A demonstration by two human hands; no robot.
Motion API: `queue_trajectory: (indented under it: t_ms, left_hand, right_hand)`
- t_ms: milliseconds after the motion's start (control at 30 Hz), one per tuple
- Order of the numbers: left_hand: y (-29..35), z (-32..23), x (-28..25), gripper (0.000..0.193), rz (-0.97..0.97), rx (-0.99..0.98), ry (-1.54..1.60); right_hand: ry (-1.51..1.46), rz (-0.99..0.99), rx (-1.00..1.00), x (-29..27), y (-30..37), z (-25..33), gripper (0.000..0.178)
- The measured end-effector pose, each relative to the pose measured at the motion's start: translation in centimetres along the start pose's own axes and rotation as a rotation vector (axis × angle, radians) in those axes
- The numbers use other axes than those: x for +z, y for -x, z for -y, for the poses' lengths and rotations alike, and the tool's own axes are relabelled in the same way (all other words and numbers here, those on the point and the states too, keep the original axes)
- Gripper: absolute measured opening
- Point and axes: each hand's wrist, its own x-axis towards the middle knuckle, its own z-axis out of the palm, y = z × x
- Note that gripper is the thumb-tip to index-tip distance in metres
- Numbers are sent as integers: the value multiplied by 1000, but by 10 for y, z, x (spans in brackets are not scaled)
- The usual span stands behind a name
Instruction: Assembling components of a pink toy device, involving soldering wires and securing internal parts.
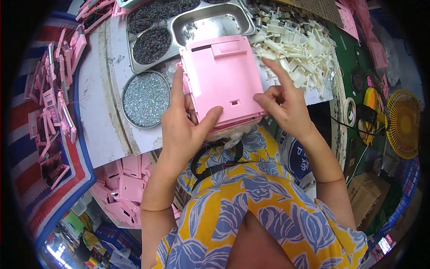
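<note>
The pink rectangular plastic housing is located in front of the person, at the near side of the white-covered surface. Its flat face is upward, with a long slot and a raised block at the far end and a small rectangular opening near the close edge. The left hand holds the housing at its left side, thumb on the face and fingers along the edge. The right hand is spread wide: the thumb tip touches the lower right edge, and the index finger extends clear of the part.

The divided stainless-steel tray stands beyond the housing. Its upper left compartment and its oval compartment contain small black screws; the large rectangular compartment is mostly bare, with a small cluster of black pieces at its left. Left of the housing, the round metal dish is filled with small silver screws. To the right of the tray lies a loose heap of white plastic parts. More pink plastic housings are piled below the left part of the surface.
</note>
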Motion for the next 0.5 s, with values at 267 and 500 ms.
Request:
queue_trajectory:
  t_ms: [267, 500]
  left_hand:
    - [10, 22, 11, 90, -65, 129, 27]
    - [24, 17, 3, 79, -107, 42, -161]
  right_hand:
    - [17, 110, 146, 3, 14, -2, 59]
    - [89, 341, 98, -4, -7, 9, 58]
